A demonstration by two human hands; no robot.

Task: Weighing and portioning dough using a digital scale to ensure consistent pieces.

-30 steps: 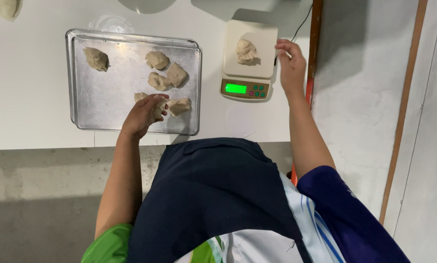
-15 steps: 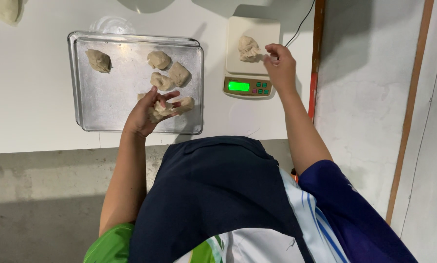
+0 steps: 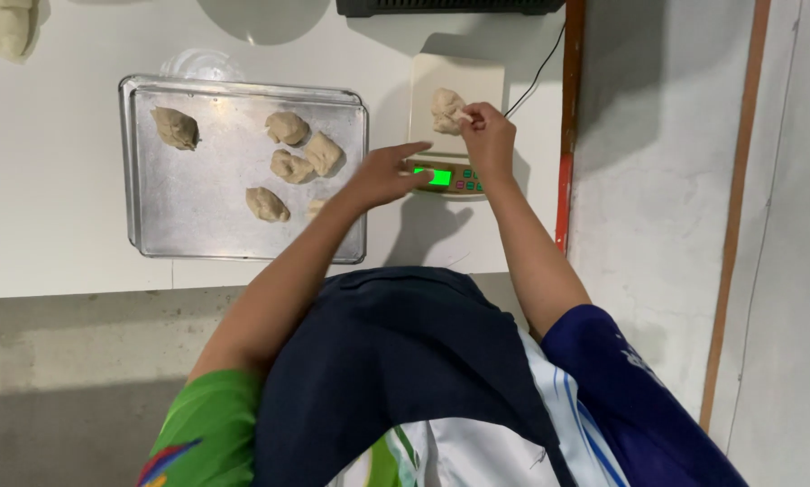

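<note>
On the white counter (image 3: 53, 180), the right hand (image 3: 488, 137) pinches the dough lump (image 3: 445, 110) lying on the scale (image 3: 452, 126); the left hand (image 3: 382, 174), fingers loosely spread, reaches over the scale's front.

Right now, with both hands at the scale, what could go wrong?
1. The right hand is pinching the dough piece on the scale, so any pressure could skew the reading.
2. The left hand reaches across the tray corner toward the green display; the forearm may brush a dough lump beside it.
3. The scale sits near the table's right edge; a nudge might shift it.
</note>
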